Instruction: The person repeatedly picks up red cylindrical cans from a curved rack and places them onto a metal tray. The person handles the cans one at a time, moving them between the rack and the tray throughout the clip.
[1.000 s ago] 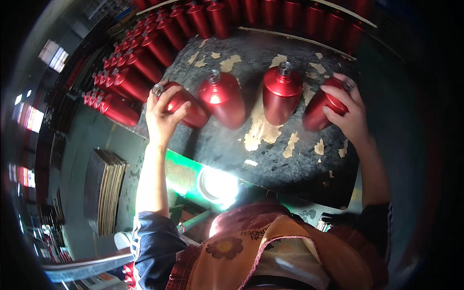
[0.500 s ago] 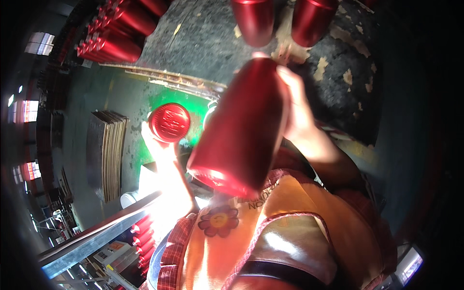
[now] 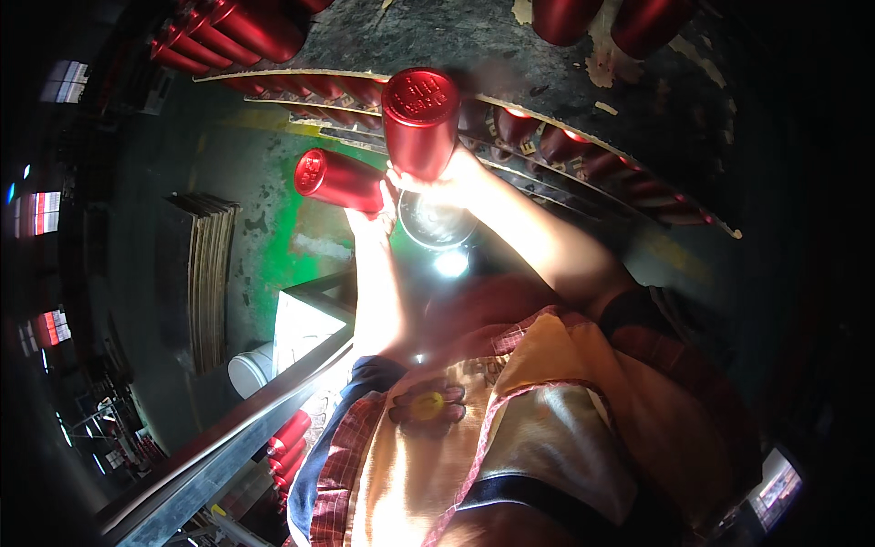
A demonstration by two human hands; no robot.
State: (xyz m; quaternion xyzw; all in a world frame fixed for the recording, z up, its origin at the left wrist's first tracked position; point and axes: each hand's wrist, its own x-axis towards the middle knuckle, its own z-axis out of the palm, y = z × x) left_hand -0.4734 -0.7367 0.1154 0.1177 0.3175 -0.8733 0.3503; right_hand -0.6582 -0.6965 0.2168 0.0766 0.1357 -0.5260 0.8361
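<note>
My left hand (image 3: 374, 221) is closed around the neck end of a red metal bottle (image 3: 344, 180), which tilts so its embossed base faces left. My right hand (image 3: 453, 173) grips a second red metal bottle (image 3: 420, 132) by its lower end, with the embossed base up and toward the table. The two bottles are close together, the right one higher in view. Both necks are hidden by my fingers. Just below my right hand is a round pale bucket-like thing (image 3: 437, 228), washed out by glare, with a bright spot of light beneath it.
A dark, worn tabletop (image 3: 401, 36) curves across the far side, with red bottles (image 3: 246, 27) lying at far left and others (image 3: 561, 20) at far right. More bottles (image 3: 561, 143) fill shelves below. Stacked boards (image 3: 208, 283) stand left; a metal rail (image 3: 228, 438) crosses lower left.
My right hand has swung its bottle away from my body, turning the base upward. My left hand has moved slightly right and up, its bottle now seen from the side. The shelves have come into view.
</note>
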